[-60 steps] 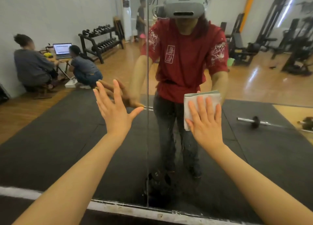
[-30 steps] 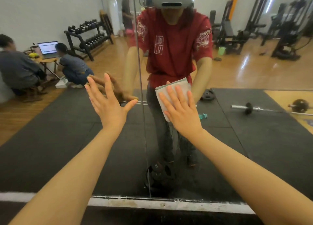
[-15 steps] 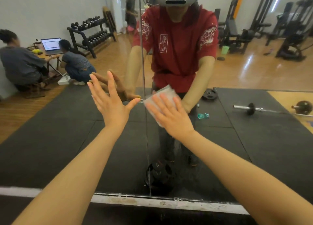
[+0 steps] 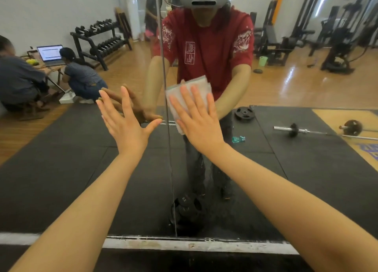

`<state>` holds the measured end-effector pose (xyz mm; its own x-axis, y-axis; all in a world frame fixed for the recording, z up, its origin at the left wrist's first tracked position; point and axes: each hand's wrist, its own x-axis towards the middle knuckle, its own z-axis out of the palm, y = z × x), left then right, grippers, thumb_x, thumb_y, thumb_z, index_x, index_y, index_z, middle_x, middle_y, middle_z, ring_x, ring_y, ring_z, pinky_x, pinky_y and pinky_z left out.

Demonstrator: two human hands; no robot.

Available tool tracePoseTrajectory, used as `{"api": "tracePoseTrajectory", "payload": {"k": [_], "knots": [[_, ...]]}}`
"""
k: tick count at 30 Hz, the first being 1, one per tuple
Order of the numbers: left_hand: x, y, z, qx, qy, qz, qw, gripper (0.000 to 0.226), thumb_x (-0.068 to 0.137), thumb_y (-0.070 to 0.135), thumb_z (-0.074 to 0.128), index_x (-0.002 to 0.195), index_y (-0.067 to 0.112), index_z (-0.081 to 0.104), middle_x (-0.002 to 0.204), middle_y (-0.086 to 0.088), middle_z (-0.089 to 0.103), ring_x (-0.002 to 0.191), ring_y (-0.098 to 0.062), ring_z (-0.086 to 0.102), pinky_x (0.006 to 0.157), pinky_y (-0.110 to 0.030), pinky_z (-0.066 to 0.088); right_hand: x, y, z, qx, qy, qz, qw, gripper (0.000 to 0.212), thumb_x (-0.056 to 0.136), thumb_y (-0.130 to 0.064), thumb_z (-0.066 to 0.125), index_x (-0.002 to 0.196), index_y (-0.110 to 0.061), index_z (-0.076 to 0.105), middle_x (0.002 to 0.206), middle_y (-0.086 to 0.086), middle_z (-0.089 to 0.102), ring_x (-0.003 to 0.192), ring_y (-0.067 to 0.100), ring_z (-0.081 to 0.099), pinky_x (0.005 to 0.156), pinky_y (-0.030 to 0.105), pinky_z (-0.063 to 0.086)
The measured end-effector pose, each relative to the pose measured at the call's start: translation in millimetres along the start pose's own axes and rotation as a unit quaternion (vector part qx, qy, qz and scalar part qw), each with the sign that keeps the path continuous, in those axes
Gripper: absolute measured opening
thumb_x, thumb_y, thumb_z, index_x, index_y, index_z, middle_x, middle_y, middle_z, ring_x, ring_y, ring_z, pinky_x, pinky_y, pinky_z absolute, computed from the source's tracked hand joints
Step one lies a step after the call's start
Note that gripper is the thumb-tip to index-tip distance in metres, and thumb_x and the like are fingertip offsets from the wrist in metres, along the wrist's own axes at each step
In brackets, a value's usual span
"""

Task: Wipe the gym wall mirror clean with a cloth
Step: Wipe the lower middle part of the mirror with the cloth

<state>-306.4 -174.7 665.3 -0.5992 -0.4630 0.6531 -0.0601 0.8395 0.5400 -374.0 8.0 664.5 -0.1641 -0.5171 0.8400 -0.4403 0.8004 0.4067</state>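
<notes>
1. The fingers (image 4: 191,99) of the right hand (image 4: 197,121) are straight and slightly spread, pressing the cloth (image 4: 189,87) flat against the mirror (image 4: 286,165). They grip nothing; the palm does the holding.
2. The cloth is a pale folded pad, just to the right of the vertical seam (image 4: 166,116) between two mirror panels, at about waist height of the reflection.
3. The left hand (image 4: 126,121) lies flat on the glass left of the seam, fingers straight and fanned, thumb out. It holds nothing and seems to brace the person.
4. To wipe well, the person should keep even palm pressure, overlap the strokes, and carry the pad across the seam, where grime likely gathers. The bracing palm may leave its own print, which would need a pass afterwards.
5. Containers: a small green cup (image 4: 263,61) shows in the reflection on the gym floor; its contents cannot be made out.
</notes>
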Motion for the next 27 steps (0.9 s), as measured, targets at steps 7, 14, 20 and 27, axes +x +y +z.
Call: {"api": "tracePoseTrajectory", "payload": {"k": [7,14,20,27], "knots": [[0,-1,-1,-0.002,-0.001,0.0,1.0,0.115,0.07,0.066,0.068,0.159,0.022,0.008,0.161,-0.028,-0.007,0.148,-0.047,-0.006,0.115,-0.069,0.015,-87,-10,13,-0.021,-0.112,-0.104,0.988,0.077,0.087,-0.015,0.049,0.157,-0.017,0.017,0.161,0.007,0.013,0.149,0.03,0.003,0.121,0.051,-0.01],[-1,0,0,-0.004,-0.001,-0.002,1.0,0.117,0.07,0.06,0.075,0.158,0.023,0.007,0.161,-0.028,-0.009,0.149,-0.046,-0.008,0.115,-0.069,0.012,-48,41,-4,-0.005,-0.049,0.04,0.998,0.059,0.102,-0.036,0.038,0.155,-0.017,0.019,0.158,0.013,0.015,0.148,0.034,0.003,0.12,0.05,-0.001],[0,0,-1,-0.008,-0.002,0.0,1.0,0.117,0.071,0.062,0.073,0.158,0.025,0.005,0.161,-0.027,-0.009,0.149,-0.046,-0.009,0.116,-0.068,0.011,-119,48,11,-0.058,-0.088,-0.046,0.993,0.067,0.099,-0.036,0.054,0.156,-0.02,0.022,0.161,0.012,0.009,0.149,0.033,0.008,0.121,0.05,0.002],[0,0,-2,-0.007,-0.005,0.001,1.0,0.115,0.069,0.075,0.058,0.158,0.025,0.006,0.161,-0.028,-0.008,0.149,-0.046,-0.007,0.115,-0.069,0.013,-92,84,-7,-0.045,-0.046,0.001,0.998,0.066,0.098,-0.039,0.043,0.155,-0.018,0.019,0.157,0.014,0.018,0.145,0.034,0.009,0.121,0.048,-0.002]]}}
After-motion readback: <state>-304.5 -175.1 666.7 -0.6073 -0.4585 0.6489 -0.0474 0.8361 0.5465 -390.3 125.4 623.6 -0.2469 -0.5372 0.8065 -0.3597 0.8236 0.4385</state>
